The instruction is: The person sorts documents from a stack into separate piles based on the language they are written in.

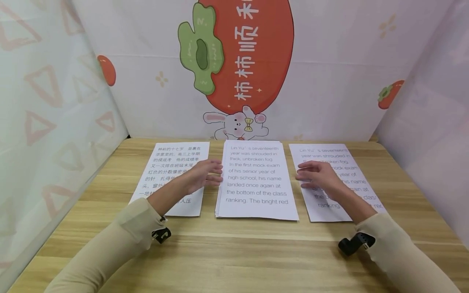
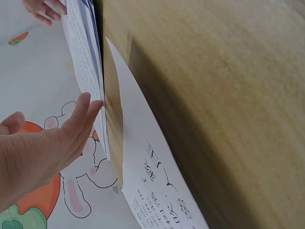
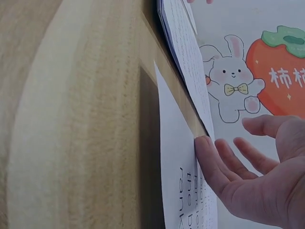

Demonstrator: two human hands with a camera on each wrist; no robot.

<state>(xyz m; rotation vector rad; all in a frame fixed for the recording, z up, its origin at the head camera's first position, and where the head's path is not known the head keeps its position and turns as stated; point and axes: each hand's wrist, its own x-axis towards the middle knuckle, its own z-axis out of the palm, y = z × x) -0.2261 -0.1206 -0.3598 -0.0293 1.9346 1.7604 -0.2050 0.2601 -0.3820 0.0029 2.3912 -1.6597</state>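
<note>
Three places on the wooden table hold printed paper, side by side. In the middle lies a stack of sheets (image 1: pixel 256 183) with English text, its edges slightly uneven. My left hand (image 1: pixel 203 175) hovers over the right part of a sheet with Chinese text (image 1: pixel 168 162), fingers loosely extended, fingertips right at the stack's left edge. My right hand (image 1: pixel 322 179) is above the left part of an English-text sheet (image 1: pixel 348 162), fingers relaxed and spread, holding nothing. In the right wrist view, the near corner of that right sheet (image 3: pixel 174 157) lifts off the table.
A white backdrop (image 1: pixel 329 69) with a large red persimmon (image 1: pixel 271 49) and a rabbit drawing stands behind the table (image 1: pixel 234 252). White fabric walls flank both sides. Each wrist wears a black camera mount, such as the right mount (image 1: pixel 353 243).
</note>
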